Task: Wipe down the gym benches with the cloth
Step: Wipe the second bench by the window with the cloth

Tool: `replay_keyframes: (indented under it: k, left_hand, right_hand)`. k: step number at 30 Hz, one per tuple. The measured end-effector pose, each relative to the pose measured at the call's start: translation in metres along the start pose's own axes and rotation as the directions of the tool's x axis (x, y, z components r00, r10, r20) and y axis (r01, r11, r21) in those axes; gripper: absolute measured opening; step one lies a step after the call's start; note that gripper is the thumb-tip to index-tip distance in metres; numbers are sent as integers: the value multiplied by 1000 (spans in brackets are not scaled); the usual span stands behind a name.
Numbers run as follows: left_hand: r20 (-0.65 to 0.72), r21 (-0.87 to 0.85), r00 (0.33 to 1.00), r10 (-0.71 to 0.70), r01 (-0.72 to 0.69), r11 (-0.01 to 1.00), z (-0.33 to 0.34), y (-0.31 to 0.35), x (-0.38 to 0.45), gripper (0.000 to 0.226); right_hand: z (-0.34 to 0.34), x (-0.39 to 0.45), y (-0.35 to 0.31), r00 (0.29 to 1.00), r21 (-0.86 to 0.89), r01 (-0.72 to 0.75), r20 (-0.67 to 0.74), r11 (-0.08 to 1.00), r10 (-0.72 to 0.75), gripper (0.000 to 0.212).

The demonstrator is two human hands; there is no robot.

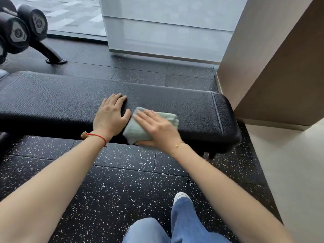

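**Hidden and cut off**

Bench [52, 102] runs out the left edge, its far end unseen. Its legs are mostly hidden under the pad; only a dark bit shows at the right end. Cloth [136, 130] is largely covered by the right hand [157, 130], whose thumb tucks under the cloth at the bench's front edge. Dumbbells [22, 27] are cut by the top-left corner, end-cap markings too blurred to read. Shoe [181, 196] is half hidden by the jeans [184, 220]. Both forearms leave the frame's lower edges.
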State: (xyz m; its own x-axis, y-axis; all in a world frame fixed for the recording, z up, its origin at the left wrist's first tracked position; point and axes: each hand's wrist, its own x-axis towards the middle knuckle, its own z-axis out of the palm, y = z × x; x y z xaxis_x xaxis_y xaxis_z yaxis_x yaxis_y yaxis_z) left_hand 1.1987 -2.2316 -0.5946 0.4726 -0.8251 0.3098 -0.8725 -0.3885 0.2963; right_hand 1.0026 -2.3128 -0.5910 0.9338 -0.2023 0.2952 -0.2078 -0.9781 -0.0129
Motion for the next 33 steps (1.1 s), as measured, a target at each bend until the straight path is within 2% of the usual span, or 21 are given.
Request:
replay_keyframes:
  k: [2, 5, 8, 10, 14, 17, 19, 23, 25, 27, 29, 33]
  left_hand:
    - [5, -8, 1000, 13, -13, 1000, -1, -2, 0, 54]
    - [8, -5, 1000, 13, -13, 1000, -3, -4, -1, 54]
    - [28, 1, 1000, 9, -9, 1000, -3, -3, -1, 55]
    - [55, 18, 998, 1, -2, 1000, -2, -1, 0, 56]
    - [88, -5, 995, -41, 42, 999, -1, 14, 1, 57]
    - [109, -19, 993, 38, -36, 999, 7, 52, 1, 56]
    - [122, -36, 985, 119, -115, 993, 15, 84, 1, 56]
    - [165, -63, 949, 268, -261, 963, 32, 143, 2, 58]
    - [179, -74, 937, 302, -293, 953, 39, 165, 5, 59]
    - [190, -73, 924, 332, -324, 943, 46, 183, 10, 60]
    - [211, -75, 911, 354, -346, 935, 53, 197, 12, 60]
    - [213, -70, 910, 354, -347, 935, 67, 205, 10, 60]
  right_hand:
    - [3, 6, -7, 1000, 15, -11, -17, 1000, 12, 81]
    - [-8, -38, 15, 996, -28, -18, -84, 999, 16, 75]
    - [-22, -104, 58, 972, -46, -162, -180, 986, 152, 79]
    - [-32, -128, 77, 957, -63, -230, -193, 971, 215, 82]
    - [-32, -101, 70, 974, -97, -182, -153, 978, 166, 83]
    - [-26, -88, 57, 980, -73, -156, -132, 985, 146, 83]
    - [-26, -102, 58, 959, -34, -236, -167, 971, 227, 81]
    - [-32, -144, 70, 834, -1, -517, -226, 856, 503, 79]
    - [-34, -159, 79, 735, 116, -628, -236, 769, 636, 77]
    - [-35, -163, 92, 610, 320, -694, -214, 645, 763, 77]
    - [-36, -154, 114, 504, 501, -710, -129, 495, 854, 76]
    - [-44, -112, 190, 412, 583, -773, 165, 248, 896, 56]
